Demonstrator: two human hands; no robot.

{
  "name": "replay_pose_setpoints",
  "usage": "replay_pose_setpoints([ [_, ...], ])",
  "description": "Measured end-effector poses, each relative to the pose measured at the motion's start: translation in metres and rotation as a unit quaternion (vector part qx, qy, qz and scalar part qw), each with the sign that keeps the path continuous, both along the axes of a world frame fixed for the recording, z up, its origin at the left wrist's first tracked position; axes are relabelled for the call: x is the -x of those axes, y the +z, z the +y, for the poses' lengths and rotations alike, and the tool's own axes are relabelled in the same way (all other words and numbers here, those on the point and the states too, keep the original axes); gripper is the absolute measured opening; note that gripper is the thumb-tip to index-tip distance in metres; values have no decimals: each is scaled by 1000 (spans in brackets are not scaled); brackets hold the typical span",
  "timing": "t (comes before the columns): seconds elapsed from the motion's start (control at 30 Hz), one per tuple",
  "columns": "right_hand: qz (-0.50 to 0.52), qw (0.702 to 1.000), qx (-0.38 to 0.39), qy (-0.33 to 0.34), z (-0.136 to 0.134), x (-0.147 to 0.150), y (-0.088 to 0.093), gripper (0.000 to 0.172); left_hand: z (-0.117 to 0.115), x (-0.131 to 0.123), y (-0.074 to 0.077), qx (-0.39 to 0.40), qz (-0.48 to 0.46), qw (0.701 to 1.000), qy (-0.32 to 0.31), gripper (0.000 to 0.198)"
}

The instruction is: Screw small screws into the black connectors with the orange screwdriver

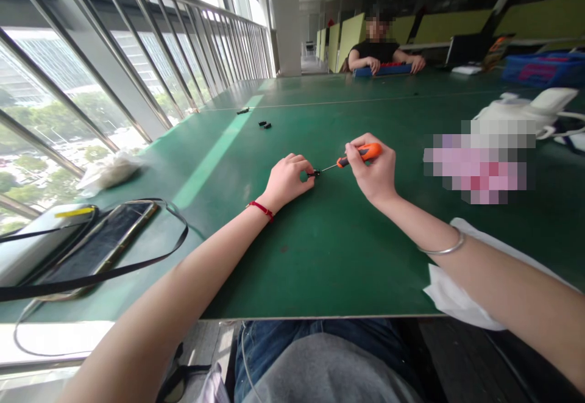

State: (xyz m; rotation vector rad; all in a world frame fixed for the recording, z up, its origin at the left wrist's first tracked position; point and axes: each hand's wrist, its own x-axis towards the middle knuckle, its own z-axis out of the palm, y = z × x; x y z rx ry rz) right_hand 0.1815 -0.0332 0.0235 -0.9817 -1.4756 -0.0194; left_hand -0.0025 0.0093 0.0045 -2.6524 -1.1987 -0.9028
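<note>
My left hand (287, 180) rests on the green work mat (320, 256), with its fingertips pinching a small black plastic part (313, 174). My right hand (370, 171) grips a small screwdriver (361, 153) with an orange and black handle. Its thin steel shaft reaches left, and the tip meets the black part. Farther up the mat lie several similar small black pieces (264, 124), and another one (242, 111) sits beyond them. A red cord circles my left wrist, and a silver bangle circles my right.
A smartphone (98, 241) and black cable lie at the near left, with a crumpled white bag (109, 170) beyond. A pixelated object (479, 162) and white device (525, 110) stand right. A co-worker (377, 49) handles a blue tray (381, 71) across the table. Window railings line the left.
</note>
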Motion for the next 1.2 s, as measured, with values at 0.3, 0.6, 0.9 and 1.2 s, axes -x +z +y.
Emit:
replay_pose_setpoints([
  [0.3,6,1000,-9,20,-4,2,-2,26,2,1,-1,69,-6,998,-9,10],
  [0.6,-14,999,38,5,-6,2,-1,28,4,3,-3,78,-23,996,-23,9],
  [0.9,18,995,60,74,1,1,-3,20,10,5,-5,102,-56,992,-46,11],
  [1.2,16,997,36,64,-2,1,-1,23,10,7,-3,95,-41,993,-62,12],
])
